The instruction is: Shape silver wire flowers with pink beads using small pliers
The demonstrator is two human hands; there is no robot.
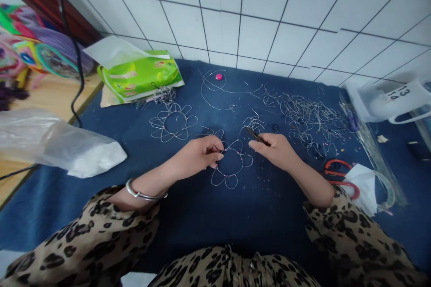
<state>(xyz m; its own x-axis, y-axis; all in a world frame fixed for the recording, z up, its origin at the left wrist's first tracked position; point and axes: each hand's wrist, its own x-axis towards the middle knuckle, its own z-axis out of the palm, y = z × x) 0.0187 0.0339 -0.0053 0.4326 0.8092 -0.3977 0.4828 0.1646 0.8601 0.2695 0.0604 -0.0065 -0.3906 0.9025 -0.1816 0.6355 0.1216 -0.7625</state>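
My left hand (205,154) pinches the left side of a round wire flower frame (232,175), a ring with thin loops around it and small pink beads. My right hand (274,148) is closed around a small dark tool (255,134), which looks like pliers or snippers; its tip points up and left, to the right of the frame. Just beyond that tip lies a little tangle of cut wire (255,121). A second wire flower frame (174,123) rests on the blue cloth, up and left of my left hand.
Wire scraps (310,114) spread at the right, near red-handled scissors (340,175) and a white jug (387,98). A green tissue pack (144,74) and a plastic bag (67,139) are at the left. Beyond the blue cloth (215,228) rises a tiled wall (222,31).
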